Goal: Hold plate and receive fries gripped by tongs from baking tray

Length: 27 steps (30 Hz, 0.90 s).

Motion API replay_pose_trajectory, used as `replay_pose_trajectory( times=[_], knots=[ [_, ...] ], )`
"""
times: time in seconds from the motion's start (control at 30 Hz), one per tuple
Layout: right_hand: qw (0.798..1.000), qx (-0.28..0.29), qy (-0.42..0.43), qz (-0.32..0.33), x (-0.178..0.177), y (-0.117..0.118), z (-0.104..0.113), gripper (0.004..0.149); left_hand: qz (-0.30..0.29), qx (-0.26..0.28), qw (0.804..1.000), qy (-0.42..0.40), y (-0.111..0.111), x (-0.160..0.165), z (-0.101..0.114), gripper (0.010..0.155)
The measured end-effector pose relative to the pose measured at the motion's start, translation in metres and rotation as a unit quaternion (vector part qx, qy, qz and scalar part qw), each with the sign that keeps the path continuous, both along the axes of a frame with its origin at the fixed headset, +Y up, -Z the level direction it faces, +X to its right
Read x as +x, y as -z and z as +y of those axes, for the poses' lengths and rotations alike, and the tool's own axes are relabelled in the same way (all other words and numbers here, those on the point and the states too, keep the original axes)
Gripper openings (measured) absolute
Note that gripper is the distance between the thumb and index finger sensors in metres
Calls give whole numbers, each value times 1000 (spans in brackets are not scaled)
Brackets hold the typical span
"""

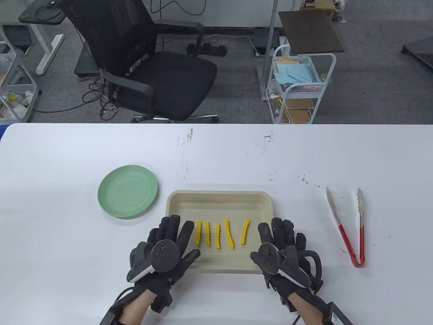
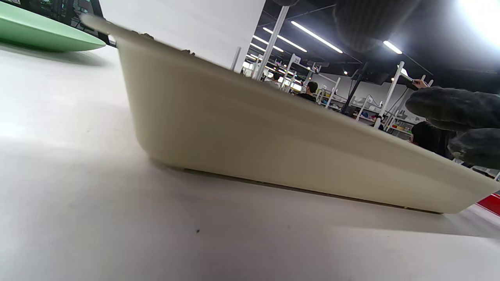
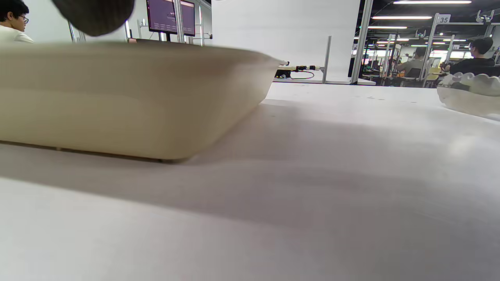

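Fries (image 1: 220,234), six yellow crinkle-cut sticks, lie side by side in the near half of the beige baking tray (image 1: 220,198), which sits on the white counter (image 1: 67,237). The green plate (image 1: 128,190) rests flat on the counter just beyond and left of the tray's left end, apart from it. The red-handled tongs (image 1: 350,226) lie well to the right of the tray, arms spread, with the metal tips pointing away from the person.

The left hand (image 1: 165,248) lies at the tray's near-left corner with fingers spread and extended over the rim, its grip apart and holding nothing. The right hand (image 1: 282,252) lies at the near-right corner, fingers likewise stretched forward, grip apart and empty. Both wrist views look low across the counter at the tray's outer wall (image 2: 273,144), with the plate's edge (image 2: 43,35) showing in the left wrist view's top-left corner.
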State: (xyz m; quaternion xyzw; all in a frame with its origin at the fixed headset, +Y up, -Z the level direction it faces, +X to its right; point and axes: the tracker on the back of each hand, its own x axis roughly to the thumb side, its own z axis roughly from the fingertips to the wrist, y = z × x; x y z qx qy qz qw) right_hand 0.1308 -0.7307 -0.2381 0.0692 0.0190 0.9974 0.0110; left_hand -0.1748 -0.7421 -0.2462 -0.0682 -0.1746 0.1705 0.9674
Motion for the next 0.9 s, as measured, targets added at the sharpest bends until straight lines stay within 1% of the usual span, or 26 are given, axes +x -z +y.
replay_pose_trajectory(
  times=[0.37, 0.73, 0.83, 0.9],
  knots=[
    [1000, -12, 2, -3, 2, 3, -3, 80, 2, -8, 1000, -4, 1, -1, 0, 77],
    [1000, -11, -4, -1, 1, 2, -3, 80, 7, -13, 1000, -9, 2, -1, 2, 78],
    [1000, -8, 0, -5, 2, 2, -2, 80, 10, -31, 999, -11, 7, -2, 0, 78],
    [1000, -8, -4, -7, 2, 2, -3, 80, 26, -18, 999, -20, 12, -8, 6, 78]
  ],
)
